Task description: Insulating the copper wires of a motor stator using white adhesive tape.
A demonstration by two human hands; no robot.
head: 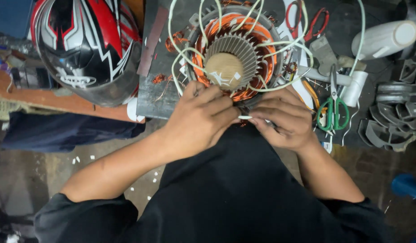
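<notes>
A round motor stator (237,51) with copper windings and a slotted grey core lies on the bench in front of me. Several white sleeved leads (181,58) loop over it. My left hand (201,119) and my right hand (282,117) meet at the stator's near edge, fingers pinched together on a thin white sleeve piece (245,117) and the winding there. What lies under my fingers is hidden.
A red, black and white helmet (86,45) sits at the left. Green-handled scissors (334,110) and red-handled scissors (307,20) lie right of the stator. A white cylinder (385,38) and grey curved parts (390,119) are at the far right.
</notes>
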